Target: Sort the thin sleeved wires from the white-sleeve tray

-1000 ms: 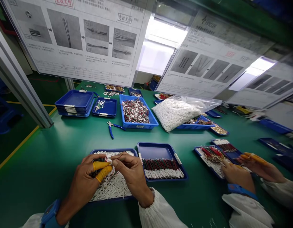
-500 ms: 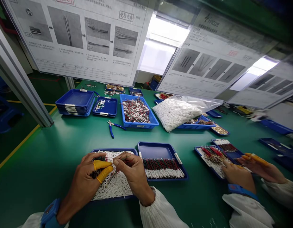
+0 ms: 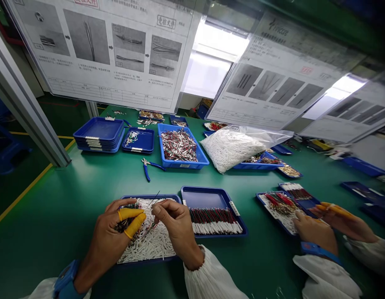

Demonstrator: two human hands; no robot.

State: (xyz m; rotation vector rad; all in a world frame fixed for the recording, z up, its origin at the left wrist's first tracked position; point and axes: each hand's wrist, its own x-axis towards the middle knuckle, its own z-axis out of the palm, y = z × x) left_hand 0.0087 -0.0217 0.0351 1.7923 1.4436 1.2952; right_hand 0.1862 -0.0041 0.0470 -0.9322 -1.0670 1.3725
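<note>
Fingers (image 3: 158, 210) of left hand (image 3: 108, 236), right hand (image 3: 178, 232) hold wires (image 3: 125, 225) above one tray (image 3: 149, 196).

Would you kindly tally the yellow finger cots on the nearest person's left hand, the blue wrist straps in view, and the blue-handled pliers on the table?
Yellow finger cots on the left hand: 2
Blue wrist straps: 2
Blue-handled pliers: 1
Total: 5

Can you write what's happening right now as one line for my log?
left hand: wire bundle | right hand: thin wire | below: blue tray
</note>
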